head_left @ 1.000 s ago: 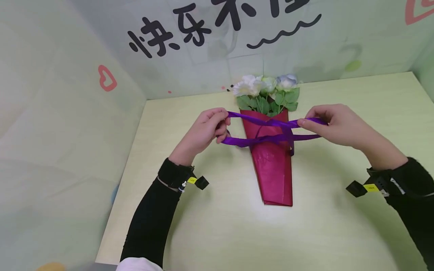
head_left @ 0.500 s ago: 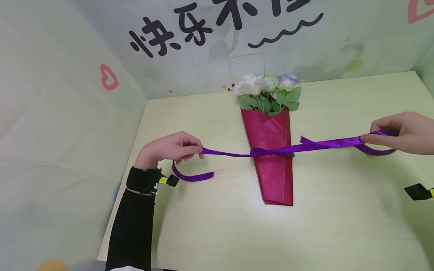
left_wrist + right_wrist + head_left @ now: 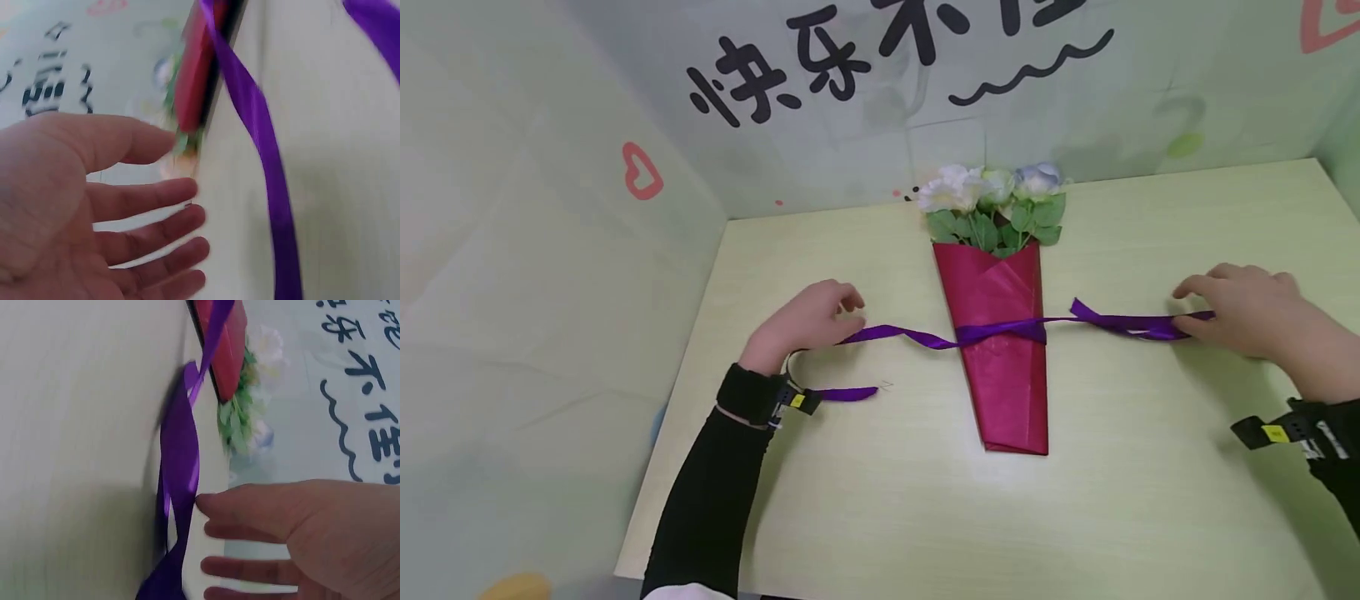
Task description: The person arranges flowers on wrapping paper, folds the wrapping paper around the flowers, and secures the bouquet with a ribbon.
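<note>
A bouquet in dark red wrapping paper (image 3: 1000, 392) lies on the table, its white and bluish flowers (image 3: 955, 190) toward the wall. Around the wrap's middle runs a purple ribbon (image 3: 1000, 332), crossed at the front, with tails out to both sides. My left hand (image 3: 808, 321) is beside the left tail; in the left wrist view its fingers (image 3: 156, 190) are spread apart, clear of the ribbon (image 3: 265, 144). Over at the right tail is my right hand (image 3: 1262, 317), fingers loosely extended. In the right wrist view its thumb tip (image 3: 209, 503) is right at the ribbon (image 3: 180, 450).
The pale wooden table (image 3: 887, 517) meets a printed wall cloth (image 3: 850, 158) at the back, with black characters and a wavy line. Another cloth (image 3: 550, 333) stands along the left side. Each wrist wears a black strap with a small camera.
Both hands first held the ribbon in loops over the bouquet, then pulled its ends apart, tightening it round the wrap. Now the fingers have let go, and the ribbon lies slacker on the left.
</note>
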`<state>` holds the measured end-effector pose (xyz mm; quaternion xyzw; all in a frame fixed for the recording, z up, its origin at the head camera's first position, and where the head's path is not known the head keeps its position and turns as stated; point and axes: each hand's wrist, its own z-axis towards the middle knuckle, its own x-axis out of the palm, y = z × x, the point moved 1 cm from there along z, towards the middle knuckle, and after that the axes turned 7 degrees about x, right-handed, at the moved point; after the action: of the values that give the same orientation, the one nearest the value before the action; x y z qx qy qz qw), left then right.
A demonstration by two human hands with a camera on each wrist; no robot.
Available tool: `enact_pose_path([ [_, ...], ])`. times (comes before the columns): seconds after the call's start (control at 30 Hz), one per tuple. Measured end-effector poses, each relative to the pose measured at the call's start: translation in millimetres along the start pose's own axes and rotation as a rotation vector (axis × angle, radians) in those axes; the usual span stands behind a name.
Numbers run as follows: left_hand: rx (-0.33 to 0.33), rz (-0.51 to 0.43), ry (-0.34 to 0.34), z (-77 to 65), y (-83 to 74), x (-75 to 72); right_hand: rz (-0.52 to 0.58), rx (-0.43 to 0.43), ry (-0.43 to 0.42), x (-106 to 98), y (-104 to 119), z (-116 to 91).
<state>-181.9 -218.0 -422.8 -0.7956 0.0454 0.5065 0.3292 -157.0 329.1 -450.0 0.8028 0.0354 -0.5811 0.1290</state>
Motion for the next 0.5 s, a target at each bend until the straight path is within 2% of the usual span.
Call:
enact_pose_path([
  [0.07, 0.103, 0.01, -0.057, 12.6, -16.2, 9.6, 0.041, -0.076, -0.05, 4.7, 24.7, 6.9],
  [0.1, 0.156, 0.022, -0.062, 18.9, -24.6, 15.2, 0.073, -0.136, -0.076, 8.1, 36.5, 10.6],
  [0.23, 0.317, 0.101, -0.031, 41.3, -54.8, 39.8, 0.181, -0.334, -0.164, 22.3, 77.6, 24.2],
  [0.3, 0.368, 0.156, -0.025, 49.1, -64.0, 49.7, 0.197, -0.405, -0.21, 27.9, 90.5, 30.2],
  [0.37, 0.41, 0.178, -0.024, 55.0, -69.3, 56.6, 0.214, -0.44, -0.226, 31.4, 98.5, 33.3],
  [0.43, 0.435, 0.136, -0.014, 57.9, -70.8, 60.3, 0.241, -0.455, -0.212, 33.2, 101.9, 34.1],
  [0.5, 0.43, 0.048, 0.017, 57.4, -69.1, 61.1, 0.283, -0.448, -0.166, 32.8, 103.0, 32.9],
])
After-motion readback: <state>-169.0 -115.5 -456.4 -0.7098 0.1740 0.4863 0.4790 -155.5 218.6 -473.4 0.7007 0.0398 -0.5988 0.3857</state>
